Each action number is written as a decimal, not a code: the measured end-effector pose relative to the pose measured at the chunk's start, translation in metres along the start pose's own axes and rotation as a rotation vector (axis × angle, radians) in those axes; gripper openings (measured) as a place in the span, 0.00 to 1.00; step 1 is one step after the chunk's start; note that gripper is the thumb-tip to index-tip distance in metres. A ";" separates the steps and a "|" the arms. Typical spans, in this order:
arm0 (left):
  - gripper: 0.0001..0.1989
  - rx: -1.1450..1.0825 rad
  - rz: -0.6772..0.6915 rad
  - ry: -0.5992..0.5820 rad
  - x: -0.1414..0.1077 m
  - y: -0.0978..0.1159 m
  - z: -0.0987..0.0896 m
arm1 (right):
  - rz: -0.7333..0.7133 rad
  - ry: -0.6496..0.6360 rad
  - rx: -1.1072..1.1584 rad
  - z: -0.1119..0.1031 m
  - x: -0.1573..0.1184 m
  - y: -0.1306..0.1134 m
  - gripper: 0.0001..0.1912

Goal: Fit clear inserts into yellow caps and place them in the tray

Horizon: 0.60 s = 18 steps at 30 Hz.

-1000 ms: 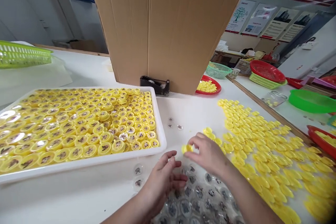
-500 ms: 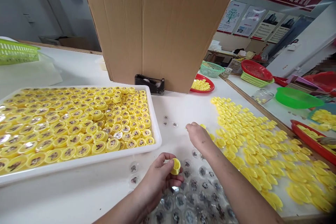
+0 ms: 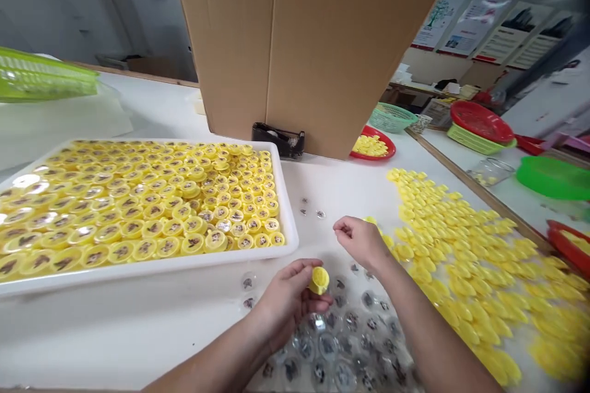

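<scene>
Head view: 2 hands over a heap of clear printed discs (image 3: 343,338).
Left hand (image 3: 288,298) grips yellow cap (image 3: 319,280); right hand (image 3: 362,242) pinched narrow, nothing visible in it, just beside loose yellow caps (image 3: 474,276). White tray (image 3: 138,268) of filled yellow caps (image 3: 138,209) at tabletop (image 3: 115,331) left.

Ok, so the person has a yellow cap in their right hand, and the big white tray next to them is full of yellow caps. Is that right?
Not quite. The head view shows the yellow cap in the left hand, not the right. The right hand is apart from it. The white tray is full of yellow caps, as you said.
</scene>
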<state>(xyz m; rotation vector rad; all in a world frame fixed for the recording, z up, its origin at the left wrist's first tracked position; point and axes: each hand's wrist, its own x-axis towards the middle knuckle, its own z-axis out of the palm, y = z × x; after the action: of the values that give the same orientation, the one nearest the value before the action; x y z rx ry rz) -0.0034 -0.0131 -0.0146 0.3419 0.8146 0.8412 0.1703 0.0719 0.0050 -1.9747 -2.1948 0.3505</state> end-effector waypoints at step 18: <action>0.12 0.148 0.036 -0.019 -0.004 0.004 -0.003 | -0.086 0.107 -0.098 -0.015 -0.087 0.028 0.10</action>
<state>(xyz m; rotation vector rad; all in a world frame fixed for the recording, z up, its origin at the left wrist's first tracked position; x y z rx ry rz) -0.0094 -0.0134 -0.0126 0.4953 0.8573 0.8116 0.2102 -0.0106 0.0138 -1.8911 -2.2604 0.1240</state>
